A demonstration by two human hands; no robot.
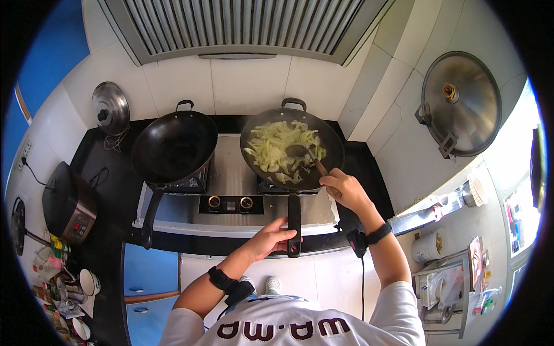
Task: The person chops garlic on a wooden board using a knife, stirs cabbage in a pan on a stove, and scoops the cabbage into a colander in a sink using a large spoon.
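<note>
On the right burner sits a black wok [333, 155] holding pale green cut vegetables [281, 138], which look like cauliflower. My right hand [344, 186] grips the wooden handle of a spatula [320, 166]. Its dark metal head lies among the vegetables, right of the wok's middle. My left hand [275, 240] is at the wok's long black handle [294, 216], thumb across it and fingers partly hidden beneath. A second black wok [175, 142], with nothing seen inside, rests tilted on the left burner, its handle toward me.
The gas stove [231, 173] has two knobs on its front panel. A range hood [246, 26] hangs above. Leftward stand a rice cooker [71, 207], a pot lid [110, 108], and several jars and bowls. A large lid [463, 104] hangs on the right wall. A cable [363, 281] trails from my right wrist.
</note>
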